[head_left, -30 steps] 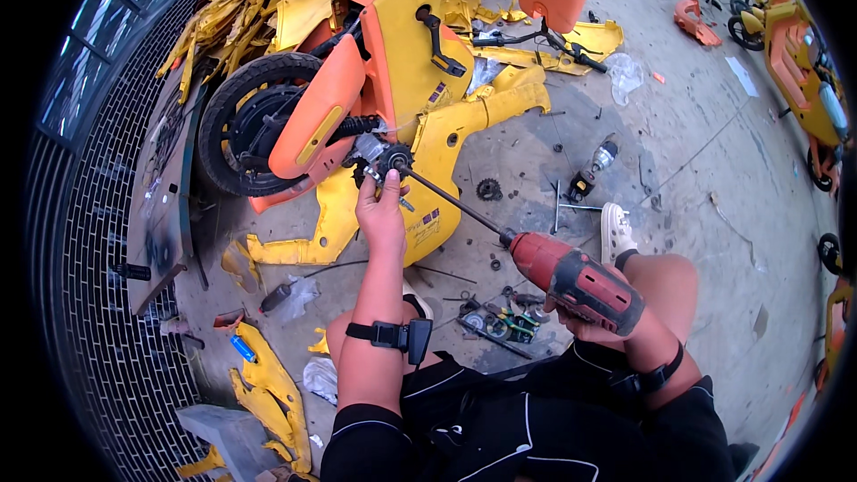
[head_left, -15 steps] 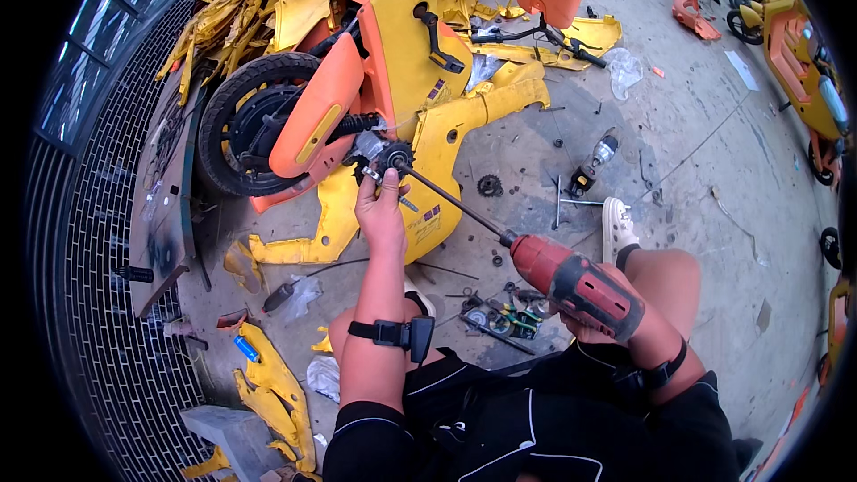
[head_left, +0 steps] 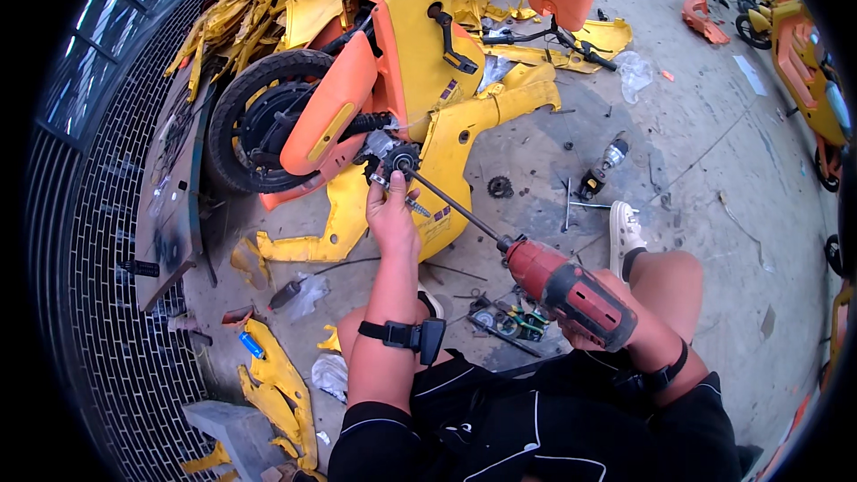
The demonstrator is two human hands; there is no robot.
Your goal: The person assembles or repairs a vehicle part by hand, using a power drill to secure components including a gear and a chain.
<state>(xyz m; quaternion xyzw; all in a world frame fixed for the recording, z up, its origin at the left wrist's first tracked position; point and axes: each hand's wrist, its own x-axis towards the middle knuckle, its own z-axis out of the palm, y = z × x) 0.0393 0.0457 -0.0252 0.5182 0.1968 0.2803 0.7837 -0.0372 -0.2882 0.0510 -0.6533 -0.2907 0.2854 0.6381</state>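
My right hand is wrapped round a red and black impact wrench, mostly hidden behind its body. From the wrench a long dark extension bar runs up and left to a dark round pedal-crank hub on the orange and yellow electric bike. The bar's tip meets the middle of that hub. Just below, my left hand is closed on a shiny metal tool, with a ridged end sticking out on the other side. The tool's exact kind is partly hidden by my fingers.
A toothed sprocket, a cordless drill and a T-handle wrench lie on the concrete. Several hand tools are by my knees. Yellow panels are heaped behind the wheel; more bikes stand at right.
The whole view has shifted slightly, with the bike and floor things a little further right. Both hands keep their holds, and the bar stays at the hub.
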